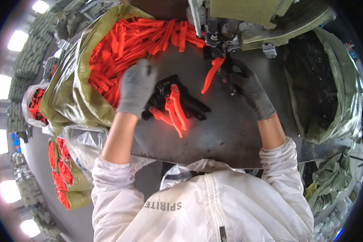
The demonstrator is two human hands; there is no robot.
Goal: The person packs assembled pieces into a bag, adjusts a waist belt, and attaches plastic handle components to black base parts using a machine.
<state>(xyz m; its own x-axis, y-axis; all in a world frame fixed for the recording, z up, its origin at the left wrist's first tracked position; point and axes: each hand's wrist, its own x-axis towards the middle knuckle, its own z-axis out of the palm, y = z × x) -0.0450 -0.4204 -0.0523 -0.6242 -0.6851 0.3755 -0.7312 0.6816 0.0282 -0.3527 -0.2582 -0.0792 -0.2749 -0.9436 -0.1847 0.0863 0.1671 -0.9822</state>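
My left hand [137,86], in a grey glove, is over the near edge of a heap of red curved handles [127,44], its thumb apart from the fingers. I see nothing held in it. At the machine head [218,34], my right hand [250,88], in a darker, stained glove, has its fingers closed around a black handle piece, mostly hidden by the glove. A red handle [212,75] joined to it hangs out below the head. Between my hands lies a small pile of black handle parts [191,103] and riveted red handles [174,107], like those of pruning shears.
An olive woven sack [74,92] holds the red heap at the left. Another sack [330,88] with dark contents stands at the right of the dark metal table [213,141]. A guard plate [286,32] overhangs the far side. Sacks of red parts [62,173] stand on the floor.
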